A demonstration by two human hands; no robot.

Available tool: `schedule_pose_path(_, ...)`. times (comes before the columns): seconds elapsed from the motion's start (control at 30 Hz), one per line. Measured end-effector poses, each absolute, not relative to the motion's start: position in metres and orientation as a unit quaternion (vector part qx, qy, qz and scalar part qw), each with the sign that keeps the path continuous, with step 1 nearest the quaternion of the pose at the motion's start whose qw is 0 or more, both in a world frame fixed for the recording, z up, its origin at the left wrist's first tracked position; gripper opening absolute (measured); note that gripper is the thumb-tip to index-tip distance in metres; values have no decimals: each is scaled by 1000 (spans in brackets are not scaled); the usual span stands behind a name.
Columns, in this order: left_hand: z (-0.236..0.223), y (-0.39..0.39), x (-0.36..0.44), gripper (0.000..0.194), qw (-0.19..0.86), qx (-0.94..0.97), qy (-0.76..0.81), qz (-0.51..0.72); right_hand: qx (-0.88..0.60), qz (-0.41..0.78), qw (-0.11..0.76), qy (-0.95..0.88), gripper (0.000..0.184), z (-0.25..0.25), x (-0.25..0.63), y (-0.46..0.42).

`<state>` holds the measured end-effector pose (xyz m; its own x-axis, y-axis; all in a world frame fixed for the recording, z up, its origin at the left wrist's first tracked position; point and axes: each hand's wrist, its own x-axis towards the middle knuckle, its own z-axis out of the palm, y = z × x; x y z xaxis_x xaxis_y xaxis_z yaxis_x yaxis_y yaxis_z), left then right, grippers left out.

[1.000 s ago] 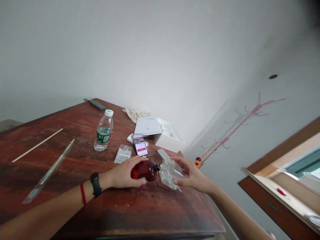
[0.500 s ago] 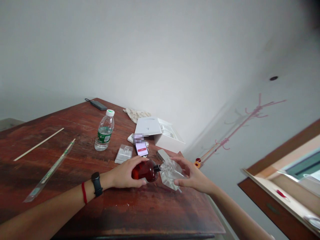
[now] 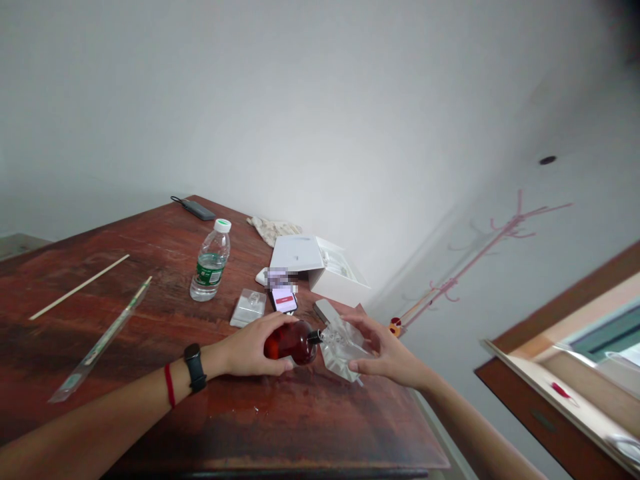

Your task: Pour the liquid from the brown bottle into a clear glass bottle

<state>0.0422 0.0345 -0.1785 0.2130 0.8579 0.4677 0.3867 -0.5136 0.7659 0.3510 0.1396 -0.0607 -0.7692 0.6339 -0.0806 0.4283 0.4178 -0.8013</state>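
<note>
Left hand (image 3: 247,347) clamped round the dark red bottle (image 3: 290,342), fingers over the top, thumb below, bottle lying near flat w/ its black neck (image 3: 314,337) pointing to 3 o'clock. Right hand (image 3: 387,353) has the foil pouch (image 3: 343,350) pinched lightly by its edges, thumb low, fingers high. Neck is right at the pouch mouth, looks touching, though exact fit is hard to see. Both sit abt 12 o'clock from me, near the front of the wooden table (image 3: 320,427). Best to keep neck square to the mouth, bottle grip firm, R fingers easy so the foil doesn't crumple.

Left forearm (image 3: 125,407) lies low across the wood from 8 o'clock, black watch (image 3: 195,367) and red string (image 3: 170,385) on the wrist. Right forearm (image 3: 475,427) comes in from 4 o'clock past the table edge, wrist bent.

Further out: water bottle (image 3: 210,261) at 11, phone (image 3: 284,300) at 12, white box (image 3: 320,263) just past it, wooden stick (image 3: 79,287) at 10
</note>
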Motion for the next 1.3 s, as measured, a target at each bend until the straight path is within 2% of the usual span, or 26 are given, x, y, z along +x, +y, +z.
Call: schedule_pose_path(1.3, -174, 32, 42, 72, 263, 738, 413, 464, -332, 424, 96, -837, 81, -53, 350, 138)
